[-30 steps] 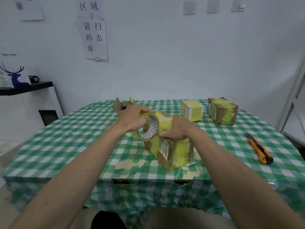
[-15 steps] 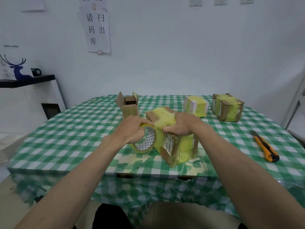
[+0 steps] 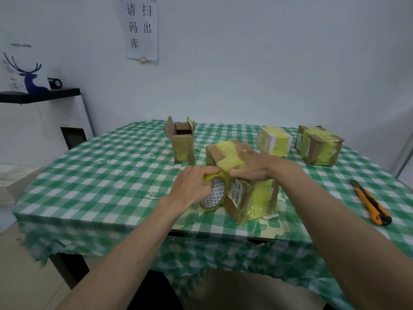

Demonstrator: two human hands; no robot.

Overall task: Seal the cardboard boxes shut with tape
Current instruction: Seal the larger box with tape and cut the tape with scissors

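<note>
We counted four boxes on the table: one taped box near the front edge, pressed flat by our right hand, beside it one tape roll gripped by our left hand; one open box and two sealed boxes sat toward the back edge, one knife lay right.

The left half of the tabletop lies open, so a hand could sweep in there freely. Toward the back, an open box stands upright just behind the left hand. On the right, two taped boxes block the far edge, and a utility knife lies near the right rim. Between the knife and the middle box runs a bare strip of cloth.
</note>
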